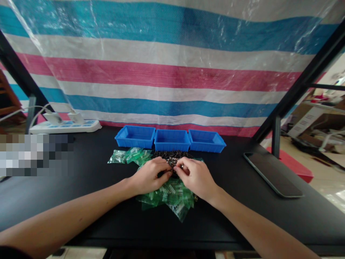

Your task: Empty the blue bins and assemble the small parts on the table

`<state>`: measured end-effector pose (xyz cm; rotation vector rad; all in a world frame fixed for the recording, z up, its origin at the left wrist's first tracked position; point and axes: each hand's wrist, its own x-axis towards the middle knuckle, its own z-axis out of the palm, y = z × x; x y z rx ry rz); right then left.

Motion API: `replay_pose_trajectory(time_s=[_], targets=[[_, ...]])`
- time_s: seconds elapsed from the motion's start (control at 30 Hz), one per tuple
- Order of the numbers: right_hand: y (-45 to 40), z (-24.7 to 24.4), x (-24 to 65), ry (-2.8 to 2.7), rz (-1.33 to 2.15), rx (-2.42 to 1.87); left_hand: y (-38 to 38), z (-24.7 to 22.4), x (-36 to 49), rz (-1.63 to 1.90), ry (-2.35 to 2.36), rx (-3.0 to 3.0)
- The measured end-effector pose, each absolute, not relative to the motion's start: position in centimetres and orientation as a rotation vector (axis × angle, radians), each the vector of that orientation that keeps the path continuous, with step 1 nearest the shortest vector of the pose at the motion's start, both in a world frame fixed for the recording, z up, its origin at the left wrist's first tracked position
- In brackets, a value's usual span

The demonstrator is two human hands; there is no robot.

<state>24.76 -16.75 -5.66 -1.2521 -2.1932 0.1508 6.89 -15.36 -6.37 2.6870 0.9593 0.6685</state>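
Both hands meet over a heap at the middle of the black table. My left hand (153,175) has its fingers curled together at the pile of small metal parts (172,162). From the other side my right hand (194,176) pinches thumb and forefinger close to the left fingertips. What either pinch holds is too small to make out. Dark screws (168,154) lie just behind the fingers. Small green-tinted plastic bags (169,196) are heaped below the hands, and more green bags (138,156) lie to the left beside a clear bag (117,157).
Three blue trays (172,145) stand in a row behind the heap. A phone (272,175) lies at the right, and a white power strip (66,126) with plugs at the back left. Behind hangs a striped sheet (161,73) between black frame bars.
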Motion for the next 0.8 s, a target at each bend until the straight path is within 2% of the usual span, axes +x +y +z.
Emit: replay_pose_trajectory(time_s=[0.2,0.47,0.8], targets=[[-16.66,-5.67,24.92,-2.156,0.169,-1.289,-15.43,-6.25,6.96,0.680,0.957,2.661],[-16.90,-5.17,24.86,-2.304,0.243,-1.104,-15.47,-6.25,6.89,0.693,0.971,2.627],[-16.74,-5.34,24.96,-2.265,0.221,-1.167,-15.45,-6.28,6.92,0.693,1.000,2.589]])
